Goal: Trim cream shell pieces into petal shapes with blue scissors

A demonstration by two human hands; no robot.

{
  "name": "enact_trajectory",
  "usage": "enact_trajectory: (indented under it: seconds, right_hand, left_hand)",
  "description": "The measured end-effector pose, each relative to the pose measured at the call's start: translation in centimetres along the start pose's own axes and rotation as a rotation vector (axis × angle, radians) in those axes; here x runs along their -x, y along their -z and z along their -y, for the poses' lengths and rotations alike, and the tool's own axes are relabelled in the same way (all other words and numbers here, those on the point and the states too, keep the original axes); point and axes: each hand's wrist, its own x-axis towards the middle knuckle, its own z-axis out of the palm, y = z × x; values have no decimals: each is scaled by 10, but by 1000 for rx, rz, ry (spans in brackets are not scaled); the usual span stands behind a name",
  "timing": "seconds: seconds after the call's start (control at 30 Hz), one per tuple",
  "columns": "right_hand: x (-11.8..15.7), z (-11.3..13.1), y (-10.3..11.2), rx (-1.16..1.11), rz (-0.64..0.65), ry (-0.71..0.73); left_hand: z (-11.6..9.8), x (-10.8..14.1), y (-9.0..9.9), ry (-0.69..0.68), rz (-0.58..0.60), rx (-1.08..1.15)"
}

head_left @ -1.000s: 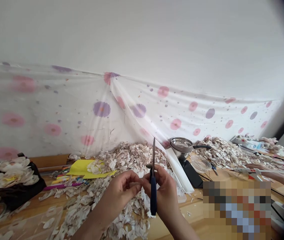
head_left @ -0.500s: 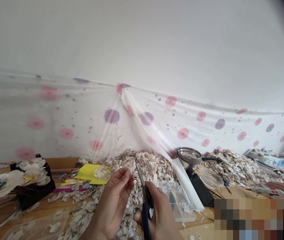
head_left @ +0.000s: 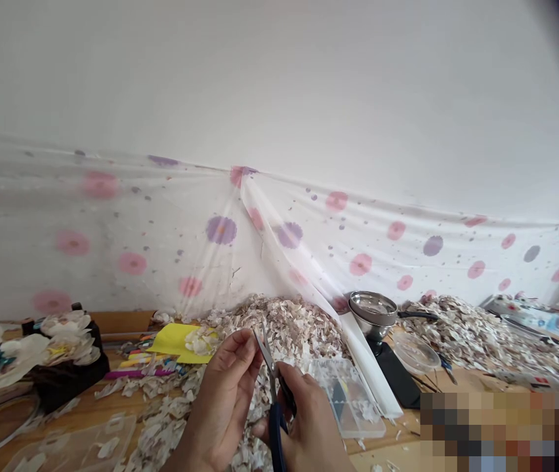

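My right hand (head_left: 309, 413) is wrapped round the dark blue handles of a pair of scissors (head_left: 274, 406). The scissors' metal blades stand slightly apart, their tips beside the fingertips of my left hand (head_left: 227, 393). Thumb and fingers of that hand are pinched together; whatever sits between them is too small or hidden to make out. Both hands are above a big heap of thin, whitish-brown flakes (head_left: 289, 321) like bits of shell, which spreads from the wall toward me.
At left lie white flowers (head_left: 8, 357), a yellow sheet (head_left: 176, 341) and several coloured pens (head_left: 142, 364). To the right are a clear compartment box (head_left: 358, 413), a white roll (head_left: 371, 367), a black phone (head_left: 397, 377), a metal bowl (head_left: 372, 314) and another flake pile (head_left: 456, 328).
The scissors have swung left, their blades now slightly apart and close to my left fingertips. My right hand has shifted a little left; my left hand stays nearly in place, still pinched.
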Motion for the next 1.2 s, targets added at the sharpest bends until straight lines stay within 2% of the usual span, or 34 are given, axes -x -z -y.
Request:
enact_trajectory:
  seconds: [0.37, 0.57, 0.77, 1.03, 1.2]
  right_hand:
    - [-1, 4, 2, -79, -6, 32]
    - [-2, 8, 4, -25, 40, -12]
    - [-3, 8, 3, -20, 31, -10]
    - [-3, 2, 2, 1, -2, 27]
    - [-4, 2, 3, -25, 41, -31]
  left_hand:
    - [-1, 4, -6, 72, 45, 22]
    - [-2, 7, -6, 91, 41, 16]
    - [-3, 9, -7, 131, 52, 16]
    - [-4, 6, -5, 125, 8, 60]
    - [-5, 4, -4, 108, -56, 48]
